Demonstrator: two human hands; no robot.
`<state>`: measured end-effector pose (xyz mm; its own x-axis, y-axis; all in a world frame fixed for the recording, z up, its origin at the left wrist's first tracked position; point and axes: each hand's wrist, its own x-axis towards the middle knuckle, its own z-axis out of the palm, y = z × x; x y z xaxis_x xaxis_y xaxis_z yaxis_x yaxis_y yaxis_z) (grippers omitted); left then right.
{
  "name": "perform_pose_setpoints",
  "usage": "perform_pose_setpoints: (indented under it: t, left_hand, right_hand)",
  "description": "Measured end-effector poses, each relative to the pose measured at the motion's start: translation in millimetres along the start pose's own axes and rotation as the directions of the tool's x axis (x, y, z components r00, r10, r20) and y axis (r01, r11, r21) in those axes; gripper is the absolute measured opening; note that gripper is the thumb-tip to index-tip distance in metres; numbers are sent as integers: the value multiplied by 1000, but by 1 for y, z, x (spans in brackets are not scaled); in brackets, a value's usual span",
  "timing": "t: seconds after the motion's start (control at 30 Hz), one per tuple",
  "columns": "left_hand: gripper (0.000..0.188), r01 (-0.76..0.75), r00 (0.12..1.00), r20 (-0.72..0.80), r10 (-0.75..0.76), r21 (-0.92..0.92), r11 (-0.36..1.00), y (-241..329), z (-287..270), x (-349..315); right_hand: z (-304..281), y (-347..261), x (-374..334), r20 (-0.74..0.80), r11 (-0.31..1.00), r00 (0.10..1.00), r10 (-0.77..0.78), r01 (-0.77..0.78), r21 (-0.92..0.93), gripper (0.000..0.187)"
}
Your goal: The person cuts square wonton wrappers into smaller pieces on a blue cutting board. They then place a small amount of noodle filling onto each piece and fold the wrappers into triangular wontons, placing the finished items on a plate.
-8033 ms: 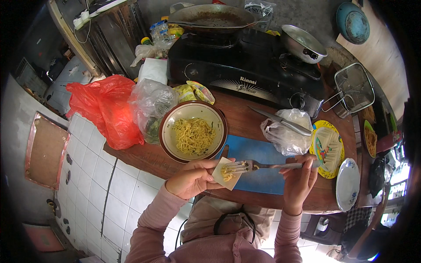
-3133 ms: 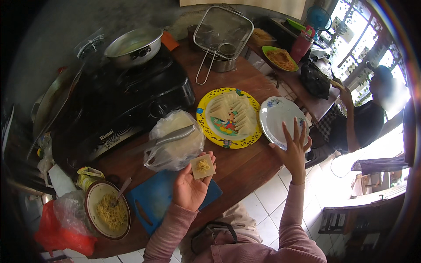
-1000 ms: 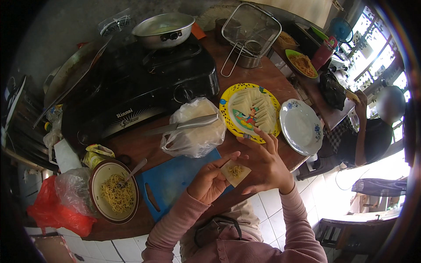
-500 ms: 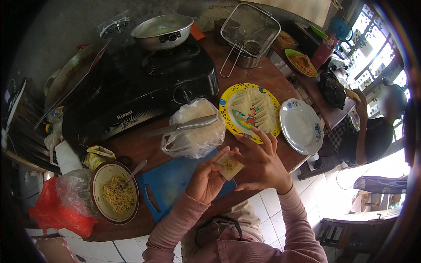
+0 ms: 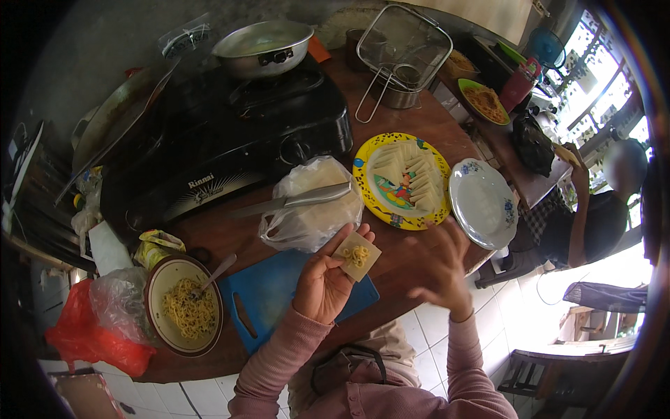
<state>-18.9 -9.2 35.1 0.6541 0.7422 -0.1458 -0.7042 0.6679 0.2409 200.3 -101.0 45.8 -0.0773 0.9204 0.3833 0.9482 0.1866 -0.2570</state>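
Observation:
A small square dough wrapper (image 5: 367, 268) with a little heap of yellow noodles (image 5: 356, 256) at its middle rests on the fingers of my left hand (image 5: 325, 285), the thumb holding its edge. My right hand (image 5: 444, 269) is apart from it, blurred, fingers spread with nothing seen between them, just below the plates. Ahead is a yellow-rimmed plate (image 5: 362, 188) with rows of folded pale wrappers (image 5: 412, 171). A blue cutting board (image 5: 272, 279) lies under my left arm. On the left, a brown-rimmed bowl (image 5: 167, 293) contains noodles and a spoon (image 5: 222, 267).
A knife (image 5: 307, 198) lies on a plastic bag of wrappers (image 5: 307, 234). Behind are a black gas stove (image 5: 230, 133) with a metal pan (image 5: 269, 52) and a wire strainer basket (image 5: 405, 49). A white flowered plate (image 5: 481, 202) sits right. Another person (image 5: 593, 216) works beyond.
My right hand has moved right, away from the wrapper. My left hand has turned more palm up, and the noodles on the wrapper show more fully.

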Motion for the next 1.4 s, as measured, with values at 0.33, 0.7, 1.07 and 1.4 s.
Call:
perform_pose_setpoints:
  t: [0.33,0.7,1.07,1.4]
  left_hand:
    - [59,-16,1000,12,16,52,998,-1,3,-1]
    - [58,29,1000,12,-29,46,999,-6,1,0]
    - [57,64,998,10,-66,94,994,-9,2,-1]
    - [55,31,998,-57,-28,54,998,-10,0,0]
  right_hand:
    - [-19,73,-27,-46,745,863,503,-460,-482,62]
    - [-21,19,-1,-14,950,970,243,-241,-201,71]
    - [-3,-51,49,44,992,994,-102,105,-74,76]
    - [-4,-47,16,85,999,996,-11,14,-31,75]
